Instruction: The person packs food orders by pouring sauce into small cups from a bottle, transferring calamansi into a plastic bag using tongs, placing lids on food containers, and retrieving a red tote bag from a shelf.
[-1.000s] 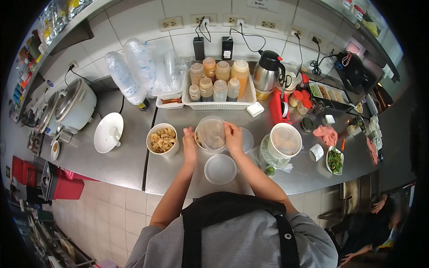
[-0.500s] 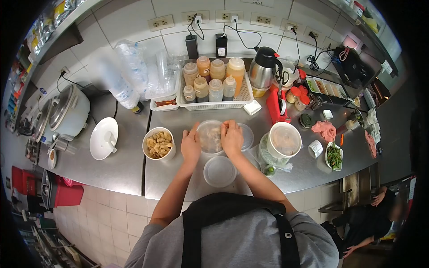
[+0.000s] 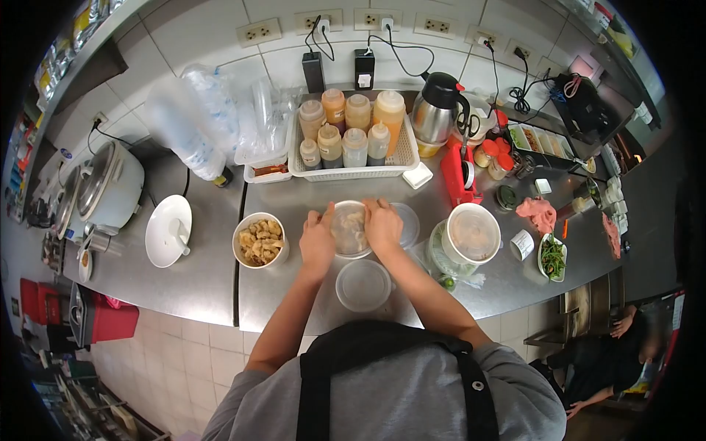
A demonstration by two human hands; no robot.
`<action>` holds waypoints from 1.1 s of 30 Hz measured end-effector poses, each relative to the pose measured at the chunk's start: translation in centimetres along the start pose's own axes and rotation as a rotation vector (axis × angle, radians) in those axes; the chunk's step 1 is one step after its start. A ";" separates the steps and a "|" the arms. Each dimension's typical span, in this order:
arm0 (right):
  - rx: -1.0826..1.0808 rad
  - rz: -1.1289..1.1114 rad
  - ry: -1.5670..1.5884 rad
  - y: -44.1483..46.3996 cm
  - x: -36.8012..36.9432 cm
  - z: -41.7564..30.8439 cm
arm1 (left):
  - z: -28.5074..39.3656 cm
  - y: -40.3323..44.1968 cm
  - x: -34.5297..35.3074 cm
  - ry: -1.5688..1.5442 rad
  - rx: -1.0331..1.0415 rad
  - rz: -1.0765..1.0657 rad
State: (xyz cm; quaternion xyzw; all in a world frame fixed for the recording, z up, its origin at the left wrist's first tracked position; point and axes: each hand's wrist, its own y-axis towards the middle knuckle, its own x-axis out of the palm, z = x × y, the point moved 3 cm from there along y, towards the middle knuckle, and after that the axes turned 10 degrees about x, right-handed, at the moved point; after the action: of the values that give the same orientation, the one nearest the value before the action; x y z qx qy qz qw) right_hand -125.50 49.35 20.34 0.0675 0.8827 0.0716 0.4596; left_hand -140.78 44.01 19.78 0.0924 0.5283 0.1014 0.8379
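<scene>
My left hand [image 3: 318,242] and my right hand [image 3: 384,229] grip the rim of a round takeaway tub [image 3: 349,229] from both sides. Its translucent lid is on, with pale food showing faintly through it, and my fingertips press along the far edge. Just in front of the tub lies a clear round plastic lid [image 3: 364,285]. Another clear lid [image 3: 408,225] is partly hidden behind my right hand. To the left of my left hand, an open white paper tub [image 3: 261,240] holds golden fried pieces.
A lidded white tub [image 3: 473,234] stands at right near a red tape dispenser [image 3: 460,180]. Behind are a white basket [image 3: 353,174] of sauce bottles and a steel jug [image 3: 434,117]. Further left sits a white plate [image 3: 168,231]. At far right a person [image 3: 610,360] is near the counter.
My hands stay on the tub, with the fingers shifting slightly along the lid's rim. The view has tilted a little; the surrounding things have not moved.
</scene>
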 end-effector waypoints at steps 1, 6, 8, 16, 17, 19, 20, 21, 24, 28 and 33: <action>-0.012 -0.017 -0.018 0.1 0.1 0.0 | 0.0 -0.1 0.2 0.009 0.035 0.012; -0.092 -0.103 -0.117 0.3 0.7 0.2 | 0.3 -0.1 0.6 -0.022 0.060 -0.026; -0.102 -0.100 -0.108 0.5 1.3 0.3 | 0.7 0.3 1.0 -0.090 0.006 -0.037; -0.105 0.007 -0.073 -3.3 1.5 -0.8 | 0.8 -1.1 2.0 0.021 0.092 0.090; -0.103 -0.027 -0.063 -3.6 1.3 -0.8 | 1.0 -1.2 2.1 0.100 0.132 0.128; -0.123 -0.100 -0.012 -3.5 1.2 -0.8 | 0.8 -1.7 2.3 -0.022 0.150 0.120; -0.142 -0.137 0.030 -3.3 1.1 -0.5 | 0.8 -1.9 1.9 -0.081 0.162 0.113; -0.163 -0.176 0.069 -3.3 0.9 -0.2 | 0.8 -2.1 1.7 -0.135 0.140 0.101; -0.306 -0.237 0.142 -2.5 0.6 0.7 | 1.1 -3.2 0.9 -0.278 0.056 0.059; -0.216 -0.228 0.315 -1.5 0.9 2.1 | 2.0 -3.9 0.0 -0.270 0.058 0.100; 0.145 -0.197 0.090 -4.8 -2.2 1.1 | 3.8 -4.9 0.8 0.003 0.010 0.100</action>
State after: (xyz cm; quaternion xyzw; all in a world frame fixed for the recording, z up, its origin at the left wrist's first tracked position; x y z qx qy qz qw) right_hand -123.61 44.32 20.60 0.0100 0.9077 -0.0349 0.4181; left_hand -136.69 39.36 19.42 0.1226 0.5250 0.1405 0.8304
